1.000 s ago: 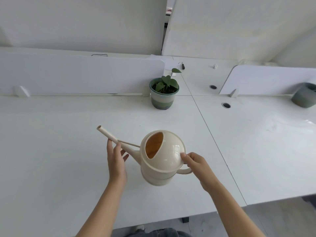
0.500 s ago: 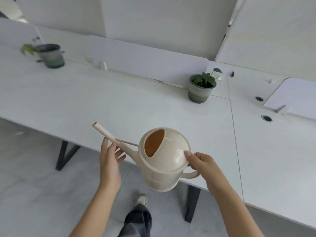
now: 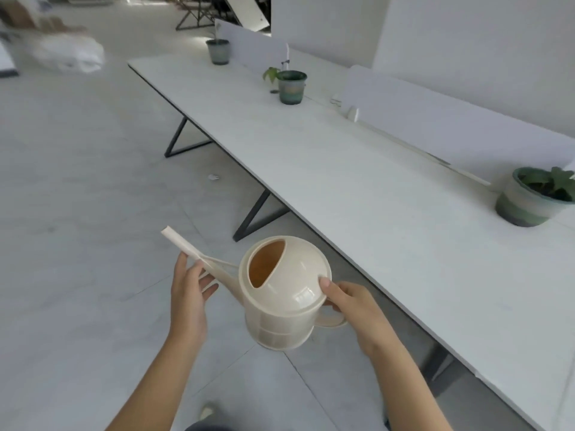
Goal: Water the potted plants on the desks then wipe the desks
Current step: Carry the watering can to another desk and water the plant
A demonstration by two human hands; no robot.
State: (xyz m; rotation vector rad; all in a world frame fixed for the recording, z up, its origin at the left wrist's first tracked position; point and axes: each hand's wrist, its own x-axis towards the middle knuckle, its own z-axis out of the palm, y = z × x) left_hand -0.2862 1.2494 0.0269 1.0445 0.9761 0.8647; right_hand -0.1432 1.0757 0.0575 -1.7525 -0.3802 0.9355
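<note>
Fingers (image 3: pixel 337 290) of the right hand (image 3: pixel 354 309) are curling round the handle of the cream watering can (image 3: pixel 286 293), while the left hand (image 3: pixel 188 297) is propping its spout on straight, relaxed fingers. The can is hanging over the floor (image 3: pixel 77 213), just beside the white desk (image 3: pixel 357 188), where the near potted plant (image 3: pixel 525 203), middle potted plant (image 3: pixel 291 87) and far potted plant (image 3: pixel 218 51) are standing well apart.

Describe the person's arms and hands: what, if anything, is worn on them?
The left forearm and right forearm are bare to the frame's edge; no sleeves show. The left hand and right hand wear no gloves, rings, watch or bands. The right thumbnail looks short and plain.
</note>
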